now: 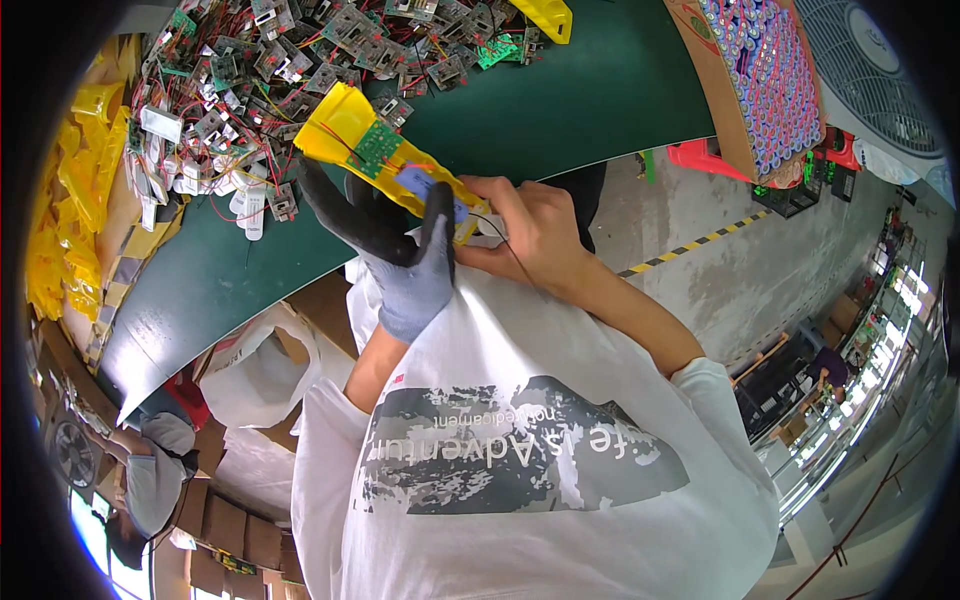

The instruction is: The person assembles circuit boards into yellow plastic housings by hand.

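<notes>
1. Holding the yellow case in the left hand, wearing a gray and black glove, with the thumb bending over the near side and the long fingers poking out to the left, below the case.
2. Pinching the right end of the same case with the bare right hand, thumb and fingers closing on it.
3. Lifting the case in front of the white shirt, around the near edge of the dark green counter.
4. Showing a little green board and a blue part inside the open case, with a thin dark wire curling by the right hand.
5. Facing a big messy pile of small boards with red wires, lying on the counter past the case.
6. Having yellow pieces sitting far left, a white bag sitting lower left, and a box of batteries sitting upper right, beside a fan.
</notes>
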Tool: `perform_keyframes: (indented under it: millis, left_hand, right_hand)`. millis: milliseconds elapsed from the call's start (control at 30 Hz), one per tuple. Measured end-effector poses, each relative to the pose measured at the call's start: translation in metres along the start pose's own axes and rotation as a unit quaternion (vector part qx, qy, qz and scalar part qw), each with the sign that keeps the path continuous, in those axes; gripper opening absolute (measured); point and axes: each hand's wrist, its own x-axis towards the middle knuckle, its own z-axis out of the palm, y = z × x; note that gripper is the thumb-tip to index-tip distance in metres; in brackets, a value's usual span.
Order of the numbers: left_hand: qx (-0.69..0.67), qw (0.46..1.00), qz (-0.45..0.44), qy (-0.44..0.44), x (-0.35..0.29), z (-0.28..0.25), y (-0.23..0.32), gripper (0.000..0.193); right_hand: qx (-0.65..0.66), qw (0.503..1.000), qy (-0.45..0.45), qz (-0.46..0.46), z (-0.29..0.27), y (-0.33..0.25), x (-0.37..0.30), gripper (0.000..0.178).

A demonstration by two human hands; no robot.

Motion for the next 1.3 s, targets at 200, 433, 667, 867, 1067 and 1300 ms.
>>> perform_keyframes:
  millis: [200, 433, 667, 867, 1067, 1300]
  left_hand:
    - [-0.055, 0.997, -0.057, -0.011, 0.005, -0.018, -0.005, 0.083]
    - [0.065, 0.995, 0.03, -0.073, 0.002, -0.025, -0.007, 0.074]
    - [-0.05, 0.993, -0.046, -0.097, 0.013, -0.009, -0.006, 0.061]
    - [-0.07, 0.982, -0.063, -0.162, 0.017, -0.01, -0.005, 0.058]
    - [-0.071, 0.981, -0.029, -0.179, 0.019, -0.011, -0.007, 0.054]
    - [-0.077, 0.986, -0.087, -0.123, 0.025, -0.002, -0.002, 0.026]
  right_hand:
    - [0.04, 0.991, -0.13, 0.015, -0.029, 0.013, -0.007, 0.039]
    - [0.182, 0.943, -0.141, 0.242, -0.05, 0.003, 0.009, 0.023]
    - [0.456, 0.855, -0.048, 0.241, -0.029, 0.01, 0.012, 0.017]
    - [0.532, 0.791, -0.099, 0.286, -0.02, 0.017, 0.017, 0.016]
    - [0.491, 0.82, -0.11, 0.273, -0.011, 0.026, 0.027, 0.013]
    - [0.454, 0.847, -0.129, 0.243, -0.009, 0.023, 0.03, 0.011]
